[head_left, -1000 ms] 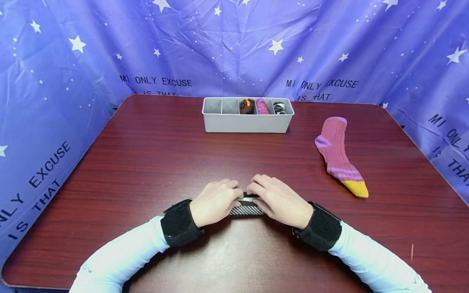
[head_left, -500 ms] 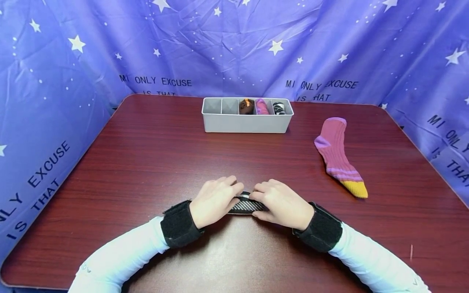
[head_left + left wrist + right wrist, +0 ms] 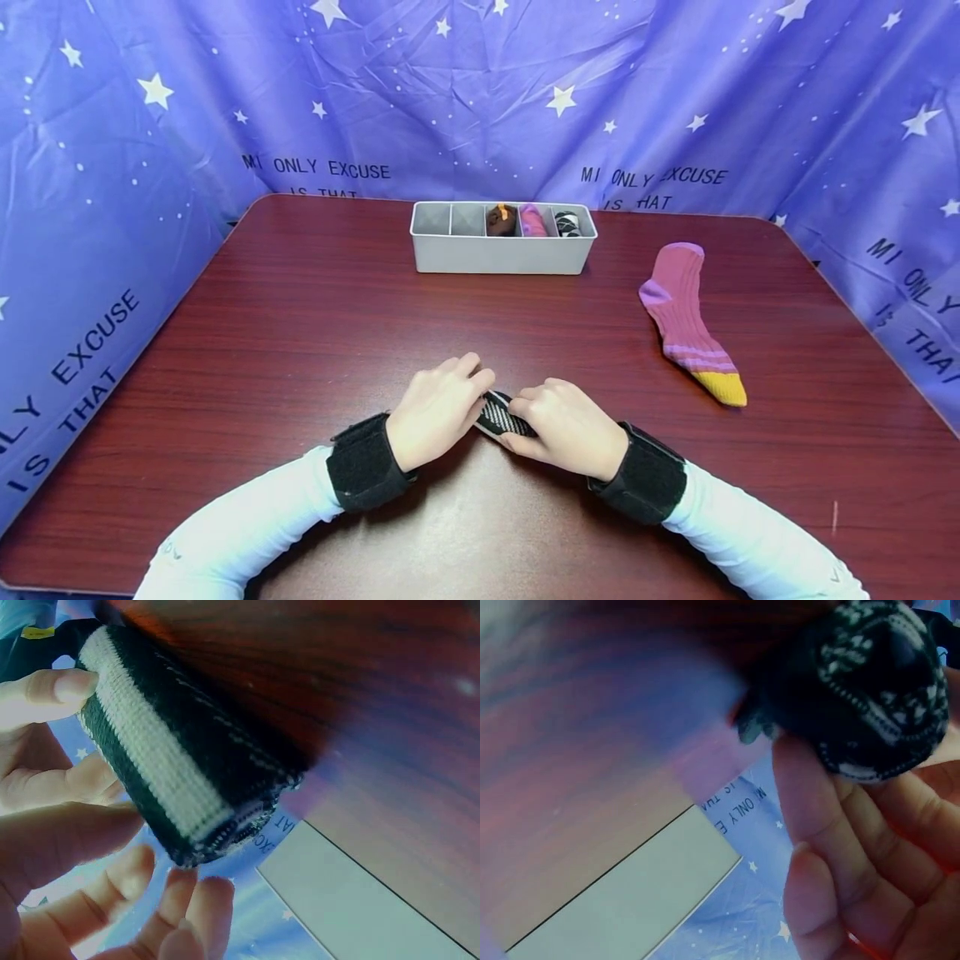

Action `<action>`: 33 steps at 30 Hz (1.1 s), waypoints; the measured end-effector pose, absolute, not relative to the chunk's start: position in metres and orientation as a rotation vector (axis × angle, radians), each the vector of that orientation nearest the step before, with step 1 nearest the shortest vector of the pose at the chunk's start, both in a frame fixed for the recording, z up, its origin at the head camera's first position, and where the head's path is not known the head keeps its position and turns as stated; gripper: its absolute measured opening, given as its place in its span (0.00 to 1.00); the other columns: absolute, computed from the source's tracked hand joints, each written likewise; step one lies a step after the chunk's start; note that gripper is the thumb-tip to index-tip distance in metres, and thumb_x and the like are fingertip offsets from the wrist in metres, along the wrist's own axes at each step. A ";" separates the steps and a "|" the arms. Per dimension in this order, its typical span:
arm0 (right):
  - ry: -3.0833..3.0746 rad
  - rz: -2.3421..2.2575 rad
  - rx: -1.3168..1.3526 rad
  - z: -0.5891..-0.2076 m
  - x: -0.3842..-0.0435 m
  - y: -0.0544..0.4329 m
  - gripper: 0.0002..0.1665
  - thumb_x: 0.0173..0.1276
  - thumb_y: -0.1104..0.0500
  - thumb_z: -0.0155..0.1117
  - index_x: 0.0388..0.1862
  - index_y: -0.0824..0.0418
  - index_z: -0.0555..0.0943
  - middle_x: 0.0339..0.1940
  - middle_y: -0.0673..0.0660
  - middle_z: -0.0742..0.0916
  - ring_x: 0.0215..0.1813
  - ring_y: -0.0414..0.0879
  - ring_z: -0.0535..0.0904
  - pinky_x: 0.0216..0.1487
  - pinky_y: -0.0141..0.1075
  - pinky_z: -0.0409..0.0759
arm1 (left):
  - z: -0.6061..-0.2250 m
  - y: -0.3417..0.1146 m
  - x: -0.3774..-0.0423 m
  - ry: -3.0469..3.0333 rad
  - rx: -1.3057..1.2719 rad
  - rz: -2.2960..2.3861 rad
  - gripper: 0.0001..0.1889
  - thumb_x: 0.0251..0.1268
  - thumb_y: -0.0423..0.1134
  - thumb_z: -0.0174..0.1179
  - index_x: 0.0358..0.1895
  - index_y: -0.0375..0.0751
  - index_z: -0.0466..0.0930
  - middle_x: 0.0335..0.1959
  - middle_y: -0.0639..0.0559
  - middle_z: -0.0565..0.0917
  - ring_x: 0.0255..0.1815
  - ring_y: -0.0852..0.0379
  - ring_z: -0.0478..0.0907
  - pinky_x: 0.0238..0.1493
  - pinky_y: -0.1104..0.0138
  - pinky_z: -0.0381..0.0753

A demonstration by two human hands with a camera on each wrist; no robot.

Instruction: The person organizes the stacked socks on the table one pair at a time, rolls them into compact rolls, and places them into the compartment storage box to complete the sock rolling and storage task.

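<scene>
A black-and-white knit sock [image 3: 497, 413], rolled into a short bundle, lies slantwise between my hands near the middle of the table. My right hand [image 3: 573, 429] pinches its right part, with the thumb on the near side and the fingers over the far side. At its upper left end is my left hand [image 3: 435, 412], fingers loosely bent and fingertips right at the roll's edge. The left wrist view shows the sock [image 3: 157, 750] with a broad white stripe and a layered end. In the right wrist view, the other coiled end of the sock [image 3: 877, 697] rests against my right fingers.
A light grey divided box [image 3: 498, 256] stands at the back of the table [image 3: 315, 283]. Its three right compartments hold a brown roll [image 3: 501, 221], a pink roll [image 3: 533, 222] and a black-and-white roll [image 3: 567, 224]. A flat pink sock [image 3: 684, 312] with a yellow toe lies on the right.
The rolled sock has turned from level to slanted, its right end nearer me. My right hand has lowered slightly with it. The left fingers have shifted a little at the other end.
</scene>
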State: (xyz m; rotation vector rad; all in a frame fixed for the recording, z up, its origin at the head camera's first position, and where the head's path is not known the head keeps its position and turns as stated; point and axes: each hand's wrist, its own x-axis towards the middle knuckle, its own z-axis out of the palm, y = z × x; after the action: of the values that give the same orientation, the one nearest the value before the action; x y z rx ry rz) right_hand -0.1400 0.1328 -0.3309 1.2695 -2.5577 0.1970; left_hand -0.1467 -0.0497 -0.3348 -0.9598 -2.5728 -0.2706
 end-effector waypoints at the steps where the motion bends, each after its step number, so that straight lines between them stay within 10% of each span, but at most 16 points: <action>1: -2.573 0.196 1.254 -0.331 -0.140 0.132 0.16 0.47 0.48 0.61 0.12 0.54 0.68 0.11 0.44 0.70 0.14 0.36 0.62 0.20 0.32 0.62 | -0.335 -0.050 -0.146 -2.575 -0.938 -0.274 0.07 0.45 0.39 0.59 0.29 0.47 0.73 0.26 0.55 0.72 0.23 0.58 0.71 0.14 0.69 0.67; 22: -2.917 0.461 0.960 -0.320 -0.136 0.111 0.20 0.49 0.47 0.61 0.06 0.50 0.66 0.06 0.40 0.63 0.11 0.31 0.57 0.12 0.25 0.54 | -0.337 -0.059 -0.148 -2.735 -0.792 -0.256 0.14 0.52 0.51 0.53 0.24 0.43 0.72 0.12 0.52 0.74 0.13 0.54 0.72 0.12 0.64 0.65; 33: -3.023 0.387 1.046 -0.286 -0.154 0.134 0.12 0.48 0.43 0.60 0.23 0.49 0.78 0.16 0.40 0.78 0.19 0.30 0.70 0.22 0.27 0.67 | -0.322 -0.038 -0.160 -2.968 -0.910 -0.490 0.15 0.50 0.48 0.55 0.14 0.46 0.67 0.11 0.58 0.66 0.12 0.62 0.63 0.12 0.69 0.62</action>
State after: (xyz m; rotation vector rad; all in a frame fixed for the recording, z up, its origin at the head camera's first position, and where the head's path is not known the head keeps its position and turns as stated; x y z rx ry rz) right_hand -0.1542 0.1338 -0.2860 1.0457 -3.0228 0.3869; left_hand -0.1599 -0.0380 -0.3221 -0.9104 -2.9677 -0.4898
